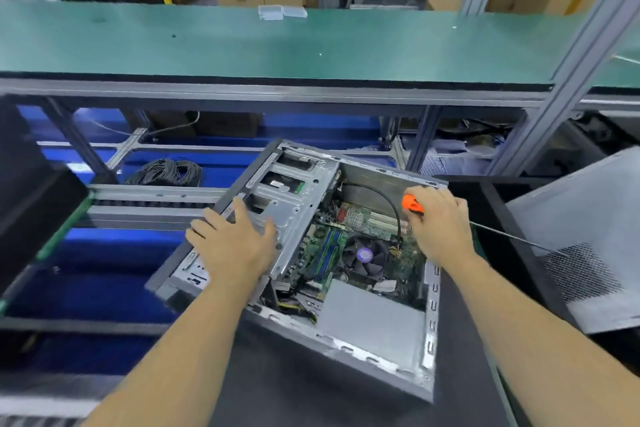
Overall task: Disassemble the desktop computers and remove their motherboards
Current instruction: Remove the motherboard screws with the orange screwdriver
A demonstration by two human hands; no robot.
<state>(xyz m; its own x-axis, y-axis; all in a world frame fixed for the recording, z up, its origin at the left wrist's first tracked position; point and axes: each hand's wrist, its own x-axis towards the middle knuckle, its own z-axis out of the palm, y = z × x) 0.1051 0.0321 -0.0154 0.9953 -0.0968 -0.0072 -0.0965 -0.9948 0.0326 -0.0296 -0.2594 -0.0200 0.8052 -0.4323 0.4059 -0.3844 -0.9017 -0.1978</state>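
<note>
Both forearms reach over the open computer case on the dark worktop. The left hand lies flat on the drive cage; the right hand has its grip curled around an orange screwdriver (shaft pointing away). Steady the case before unscrewing the motherboard.

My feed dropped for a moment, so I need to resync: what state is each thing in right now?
Case: side open, lying flat on the dark mat.
Motherboard: still mounted inside.
Fan: on the board, not spinning.
Black cable: still plugged into the board.
Left hand: flat on the drive cage.
Right hand: grips the screwdriver, shaft pointing right.
Side panel: off, lying to the right.
</note>
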